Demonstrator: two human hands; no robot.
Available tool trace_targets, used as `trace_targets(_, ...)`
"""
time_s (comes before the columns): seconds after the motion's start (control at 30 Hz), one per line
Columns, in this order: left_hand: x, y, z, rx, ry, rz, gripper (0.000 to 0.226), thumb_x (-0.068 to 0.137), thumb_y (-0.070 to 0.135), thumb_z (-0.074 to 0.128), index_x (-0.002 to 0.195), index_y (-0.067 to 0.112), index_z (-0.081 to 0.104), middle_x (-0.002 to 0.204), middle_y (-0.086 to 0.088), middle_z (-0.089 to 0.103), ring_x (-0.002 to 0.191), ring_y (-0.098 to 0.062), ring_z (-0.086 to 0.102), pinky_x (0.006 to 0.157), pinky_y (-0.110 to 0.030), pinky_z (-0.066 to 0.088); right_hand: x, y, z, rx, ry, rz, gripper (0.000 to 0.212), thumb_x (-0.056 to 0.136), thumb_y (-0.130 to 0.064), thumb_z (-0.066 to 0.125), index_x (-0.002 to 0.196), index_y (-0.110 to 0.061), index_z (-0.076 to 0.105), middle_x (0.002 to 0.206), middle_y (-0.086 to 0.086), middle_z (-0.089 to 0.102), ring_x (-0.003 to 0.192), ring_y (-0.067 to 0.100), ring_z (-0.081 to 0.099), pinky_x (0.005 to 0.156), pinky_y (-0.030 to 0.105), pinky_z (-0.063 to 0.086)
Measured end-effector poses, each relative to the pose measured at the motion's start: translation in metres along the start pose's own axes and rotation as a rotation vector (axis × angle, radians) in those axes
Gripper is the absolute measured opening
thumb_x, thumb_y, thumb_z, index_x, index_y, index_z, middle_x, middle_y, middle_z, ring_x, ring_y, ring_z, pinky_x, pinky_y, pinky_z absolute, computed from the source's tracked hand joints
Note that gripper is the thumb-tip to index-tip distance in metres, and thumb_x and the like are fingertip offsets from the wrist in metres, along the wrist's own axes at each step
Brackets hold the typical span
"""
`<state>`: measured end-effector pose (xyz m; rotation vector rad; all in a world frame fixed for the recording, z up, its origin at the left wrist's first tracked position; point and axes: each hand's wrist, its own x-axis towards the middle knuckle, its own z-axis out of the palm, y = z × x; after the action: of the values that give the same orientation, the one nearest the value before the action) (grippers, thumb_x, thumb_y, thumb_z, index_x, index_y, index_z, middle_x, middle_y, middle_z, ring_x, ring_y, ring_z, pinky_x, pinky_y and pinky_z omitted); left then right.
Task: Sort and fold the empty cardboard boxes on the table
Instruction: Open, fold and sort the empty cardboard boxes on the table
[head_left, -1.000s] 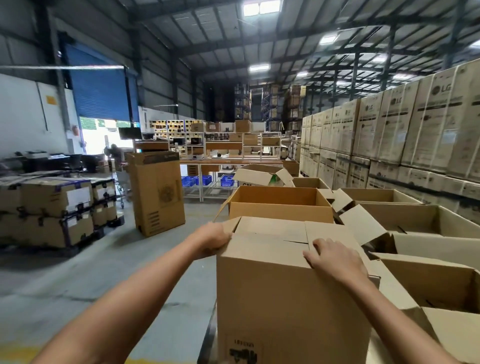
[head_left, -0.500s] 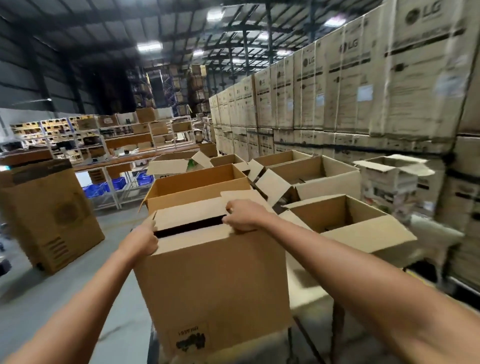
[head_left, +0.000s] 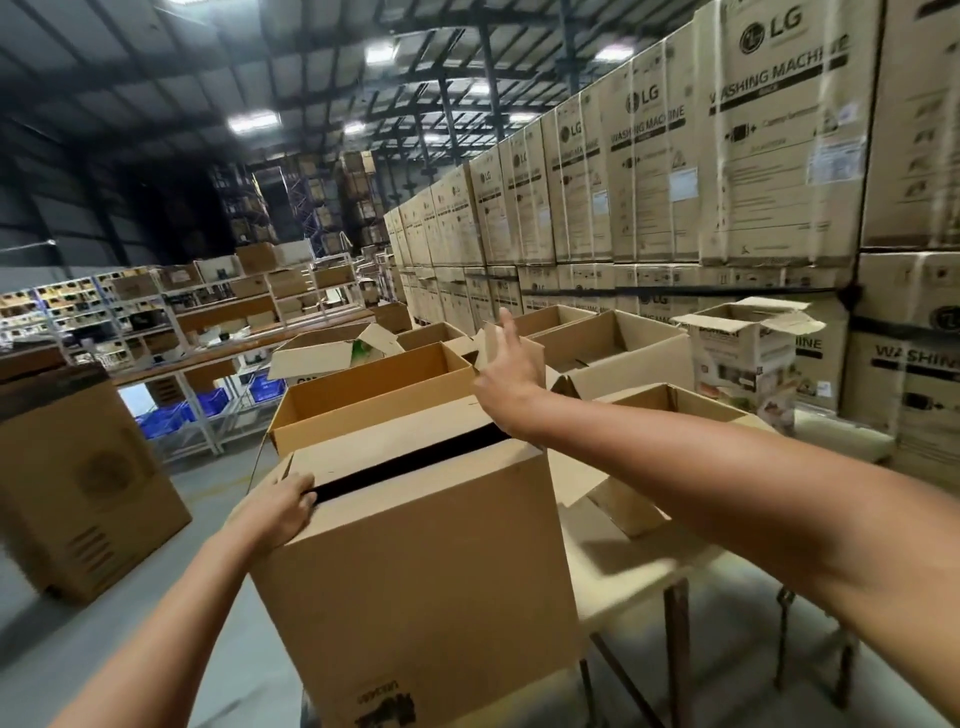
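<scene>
A tall brown cardboard box (head_left: 415, 582) stands upright on the table's near end, its top flaps nearly closed with a dark gap between them. My left hand (head_left: 278, 512) grips the near-left top edge, fingers curled over the flap into the gap. My right hand (head_left: 506, 376) is lifted off the box, fingers spread, reaching toward the flap of an open box (head_left: 374, 384) just behind. More open empty boxes (head_left: 613, 348) crowd the table beyond and to the right.
The white table (head_left: 623, 561) has bare surface to the right of the near box. A printed white box (head_left: 748, 358) stands at the right. A wall of stacked washing-machine cartons (head_left: 727, 171) runs along the right. One large carton (head_left: 78, 483) sits on the floor at left.
My right hand has let go of the near box's top flap and risen toward the box behind. The view has swung slightly; my left hand stays on the left edge.
</scene>
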<state>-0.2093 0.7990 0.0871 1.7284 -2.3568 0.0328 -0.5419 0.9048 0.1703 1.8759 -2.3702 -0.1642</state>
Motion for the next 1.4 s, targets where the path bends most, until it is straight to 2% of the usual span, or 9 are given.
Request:
trace_targets(0.07,-0.002,0.007,-0.006,0.036,-0.027,-0.001,0.024,0.103,0.028,0.043,0.116,0.012,0.057,0.115,-0.018,0.057,0.109,-0.033,0.055,0.090,-0.039,0.046,0.006,0.010,0.017,0.088,0.110,0.140,0.038,0.091,-0.039,0.063,0.122,-0.017,0.066,0.120,0.005,0.066,0.126,0.037,0.051,0.112,0.059,0.031)
trace_targets(0.13,-0.007,0.010,-0.008,0.061,-0.066,-0.022,0.025,0.103,0.031,0.042,0.118,0.015,0.056,0.119,-0.016,0.057,0.111,-0.030,0.053,0.095,-0.040,0.045,0.006,0.015,0.041,0.261,-0.051,-0.021,0.040,0.100,-0.036,0.052,0.130,-0.011,0.060,0.133,0.006,0.060,0.123,0.032,0.054,0.105,0.047,0.044)
trace_targets(0.33,-0.010,0.017,-0.008,0.175,-0.055,0.102,0.034,0.105,0.037,0.040,0.125,0.014,0.053,0.121,-0.013,0.052,0.109,-0.026,0.049,0.096,-0.039,0.040,0.013,0.016,0.054,0.487,-0.119,-0.064,0.042,0.105,-0.035,0.046,0.134,-0.006,0.055,0.132,0.012,0.060,0.116,0.029,0.057,0.095,0.035,0.045)
trace_targets(0.5,-0.015,0.023,-0.015,0.060,0.022,-0.019,0.026,0.095,0.034,0.059,0.116,0.020,0.053,0.121,-0.006,0.059,0.103,-0.021,0.057,0.091,-0.040,0.050,0.019,-0.001,0.054,0.265,0.122,-0.123,0.018,0.094,-0.026,0.056,0.111,-0.018,0.057,0.115,0.007,0.063,0.105,0.030,0.057,0.089,0.045,0.051)
trace_targets(0.73,-0.031,0.039,-0.028,0.191,0.221,0.184,0.022,0.094,0.038,0.061,0.090,0.019,0.071,0.101,0.001,0.058,0.095,-0.016,0.056,0.078,-0.031,0.053,0.021,-0.025,0.054,0.384,0.391,-0.314,0.021,0.091,-0.039,0.068,0.084,-0.019,0.072,0.087,0.000,0.069,0.081,0.018,0.064,0.074,0.035,0.057)
trace_targets(0.83,-0.036,0.047,-0.033,0.200,0.160,0.184,0.024,0.096,0.040,0.058,0.093,0.021,0.073,0.097,0.005,0.066,0.086,-0.011,0.061,0.075,-0.026,0.052,0.021,-0.022,0.058,0.411,0.382,-0.351,0.029,0.091,-0.043,0.067,0.111,-0.022,0.073,0.105,0.000,0.071,0.098,0.019,0.065,0.082,0.034,0.056)
trace_targets(0.97,-0.034,0.048,-0.032,0.237,0.203,0.212,0.031,0.099,0.039,0.052,0.123,0.025,0.065,0.121,0.001,0.058,0.109,-0.016,0.056,0.089,-0.028,0.050,0.025,-0.022,0.060,0.378,0.367,-0.346,0.064,0.092,-0.046,0.062,0.149,-0.025,0.042,0.140,0.003,0.052,0.128,0.026,0.047,0.101,0.040,0.049)
trace_targets(1.23,0.043,0.034,-0.035,0.255,0.194,0.071,0.040,0.095,0.034,0.055,0.131,0.016,0.053,0.135,-0.011,0.046,0.125,-0.028,0.045,0.099,-0.041,0.048,0.088,-0.022,0.031,0.236,0.285,-0.383,0.071,0.097,-0.043,0.056,0.157,-0.026,0.022,0.166,0.011,0.012,0.150,0.033,0.017,0.117,0.048,0.032)
trace_targets(1.4,0.100,0.021,-0.022,0.132,0.155,0.024,0.044,0.095,0.037,0.056,0.135,0.017,0.050,0.144,-0.009,0.044,0.131,-0.026,0.044,0.104,-0.043,0.046,0.156,-0.030,0.031,0.169,0.221,-0.360,0.063,0.096,-0.043,0.057,0.151,-0.024,0.034,0.165,0.010,0.016,0.149,0.031,0.020,0.115,0.050,0.035)
